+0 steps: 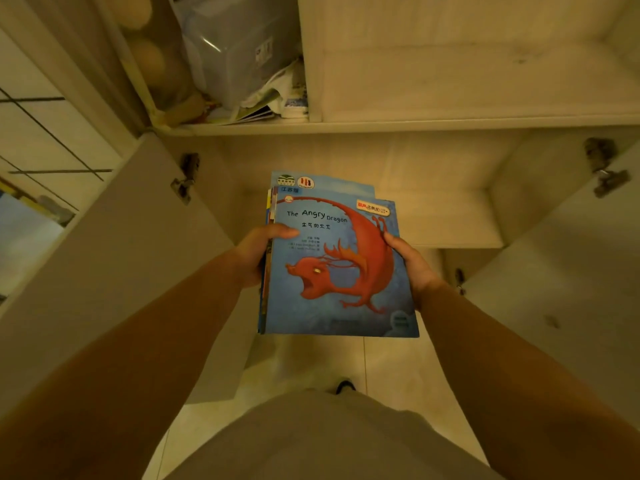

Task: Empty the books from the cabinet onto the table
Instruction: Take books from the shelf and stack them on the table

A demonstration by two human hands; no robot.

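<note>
Books: the stack [337, 271] was held flat between both hands, in front of the open cabinet [450, 209], clear of its shelf.
Left hand: the left hand [258, 252] gripped the stack's left edge, thumb on the cover.
Right hand: the right hand [412, 265] clasped the right edge, thumb on top.
Risk: thin books beyond the fingers sat skewed and might slide.
Advice: likely best to keep the stack level, squeeze inward and support from beneath while carrying.
Bench: not in view.
Shelf above: a plastic box [239, 50] and loose booklets [263, 109] remained.
</note>
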